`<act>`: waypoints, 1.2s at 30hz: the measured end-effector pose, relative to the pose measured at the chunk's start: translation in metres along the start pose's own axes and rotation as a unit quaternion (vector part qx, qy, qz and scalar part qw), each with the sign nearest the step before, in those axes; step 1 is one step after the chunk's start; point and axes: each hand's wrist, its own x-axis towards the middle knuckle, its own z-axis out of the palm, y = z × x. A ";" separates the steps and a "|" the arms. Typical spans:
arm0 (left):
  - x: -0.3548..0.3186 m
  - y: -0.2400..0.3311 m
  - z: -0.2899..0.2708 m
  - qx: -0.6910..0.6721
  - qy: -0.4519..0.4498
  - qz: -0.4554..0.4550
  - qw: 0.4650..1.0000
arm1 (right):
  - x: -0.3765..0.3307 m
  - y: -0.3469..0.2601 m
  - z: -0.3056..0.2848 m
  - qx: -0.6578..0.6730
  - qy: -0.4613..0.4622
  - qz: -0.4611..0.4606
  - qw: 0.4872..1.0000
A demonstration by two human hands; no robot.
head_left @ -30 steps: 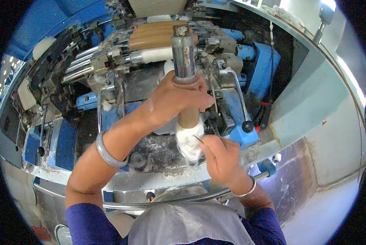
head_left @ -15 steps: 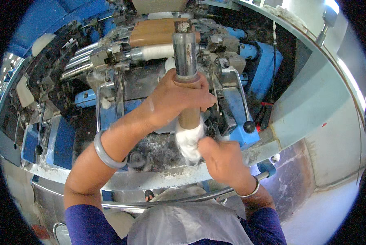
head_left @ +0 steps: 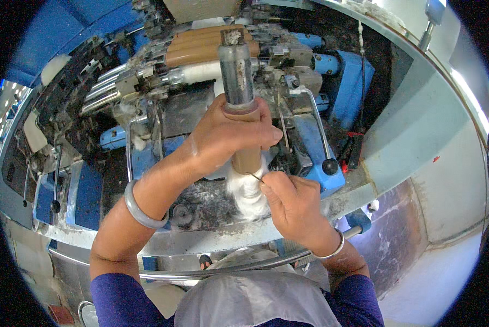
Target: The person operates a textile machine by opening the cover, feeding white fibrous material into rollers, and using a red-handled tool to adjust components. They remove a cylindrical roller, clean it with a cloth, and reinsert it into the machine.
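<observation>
My left hand (head_left: 233,131) is wrapped round a brown roller (head_left: 246,160) whose bare metal end (head_left: 236,76) points away from me, above the machine. White fibre (head_left: 248,193) is wound thickly round the roller's near end, with loose wisps at its sides. Just right of that fibre, my right hand (head_left: 293,201) is closed in a pinch on a thin dark hooked tool (head_left: 256,177). The tool's tip meets the roller where the brown surface borders the fibre. Most of its handle is hidden in my fingers.
Brown rollers (head_left: 201,50) and a white-wrapped roller (head_left: 201,72) lie across the machine beyond my hands. A lever with a black knob (head_left: 330,166) stands at right, another black-knobbed lever (head_left: 56,206) at left. A metal rail (head_left: 201,274) curves before my waist.
The thin hooked tool now shows at my right fingertips, against the roller. The fibre at the near end looks looser and more spread. In the picture, the roller has shifted slightly left.
</observation>
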 end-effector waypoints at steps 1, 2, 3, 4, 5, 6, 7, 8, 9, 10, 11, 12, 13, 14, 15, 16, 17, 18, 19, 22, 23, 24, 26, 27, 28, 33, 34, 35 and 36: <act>0.000 0.000 -0.001 -0.014 0.000 -0.006 1.000 | 0.001 -0.002 -0.001 -0.009 -0.025 0.007 1.000; -0.001 -0.001 -0.001 -0.028 0.001 -0.012 1.000 | 0.001 -0.004 -0.002 -0.019 -0.050 0.014 0.998; -0.001 -0.001 0.000 -0.042 0.000 -0.017 0.999 | 0.000 -0.006 -0.004 -0.028 -0.074 0.020 0.997; -0.001 0.000 0.001 -0.045 0.009 -0.030 0.999 | -0.001 -0.007 -0.006 -0.023 -0.080 0.021 0.996; -0.001 0.000 0.002 -0.047 0.017 -0.043 0.998 | -0.003 -0.007 -0.007 -0.018 -0.086 0.023 0.996; -0.001 0.002 0.003 -0.050 0.024 -0.055 0.997 | -0.006 -0.006 -0.008 -0.016 -0.097 0.028 0.995; -0.002 0.003 0.003 -0.026 0.009 -0.050 0.998 | -0.010 -0.006 -0.009 0.002 -0.084 0.025 0.996; -0.003 0.004 0.003 -0.002 -0.007 -0.044 0.999 | -0.014 -0.004 -0.008 0.016 -0.075 0.025 0.997; -0.003 0.005 0.003 0.018 -0.014 -0.026 0.999 | -0.019 -0.003 -0.007 0.043 -0.080 0.036 0.995; -0.004 0.006 0.003 0.034 -0.030 -0.035 0.998 | -0.025 -0.002 -0.005 0.037 -0.068 0.021 0.997; -0.004 0.005 0.002 0.046 -0.036 -0.034 0.998 | -0.031 -0.002 -0.003 0.045 -0.071 0.018 0.996; -0.005 0.004 0.001 0.058 -0.042 -0.033 0.997 | -0.037 -0.001 -0.001 0.053 -0.073 0.015 0.996; -0.004 0.003 -0.002 0.052 -0.040 -0.029 0.997 | -0.043 -0.002 0.002 0.021 -0.110 -0.014 0.994; -0.004 0.002 -0.005 0.047 -0.039 -0.025 0.998 | -0.048 -0.002 0.003 -0.012 -0.146 -0.045 0.988; -0.002 0.002 -0.009 0.036 -0.036 -0.024 0.998 | -0.052 -0.002 0.004 -0.049 -0.180 -0.079 0.979; 0.000 0.000 -0.011 0.032 -0.002 -0.049 0.998 | -0.055 -0.002 0.003 -0.031 -0.119 -0.070 0.990; -0.001 -0.001 -0.011 0.006 -0.039 -0.035 0.999 | -0.056 -0.003 0.002 -0.001 -0.064 -0.049 0.997; 0.000 -0.001 -0.011 0.001 -0.043 -0.041 0.998 | -0.054 -0.004 0.000 0.023 0.004 -0.020 1.000; 0.000 0.000 -0.011 0.004 -0.047 -0.041 0.998 | -0.049 -0.004 -0.002 0.040 0.009 -0.032 0.999; -0.007 0.003 -0.006 -0.010 -0.066 -0.047 0.997 | -0.027 -0.008 -0.002 0.043 -0.038 -0.001 0.998; -0.008 0.005 -0.005 -0.006 -0.067 -0.044 0.997 | -0.020 -0.009 -0.001 0.050 -0.011 -0.028 0.998; -0.009 0.006 -0.006 0.003 -0.063 -0.027 0.998 | -0.013 -0.011 0.000 0.041 -0.009 -0.032 0.999; -0.009 0.007 -0.005 0.011 -0.049 -0.027 0.998 | -0.005 -0.012 0.001 0.026 -0.008 -0.035 0.999; -0.009 0.007 -0.005 0.008 -0.045 -0.025 0.999 | -0.003 -0.012 0.001 0.013 -0.019 -0.028 0.999; -0.009 0.007 -0.005 0.005 -0.046 -0.037 0.998 | -0.003 -0.012 0.001 0.000 -0.031 -0.023 0.999; -0.014 0.009 -0.007 0.006 -0.041 -0.045 0.998 | -0.025 -0.010 0.001 -0.024 -0.123 0.037 0.991; -0.014 0.009 -0.008 0.018 -0.051 -0.057 0.997 | -0.031 -0.010 0.002 -0.033 -0.149 0.051 0.987; -0.012 0.010 -0.010 0.003 -0.053 -0.055 0.997 | -0.036 -0.011 0.004 -0.050 -0.131 0.062 0.988; -0.007 0.009 -0.013 -0.011 -0.055 -0.050 0.997 | -0.042 -0.015 0.006 -0.035 -0.186 0.067 0.980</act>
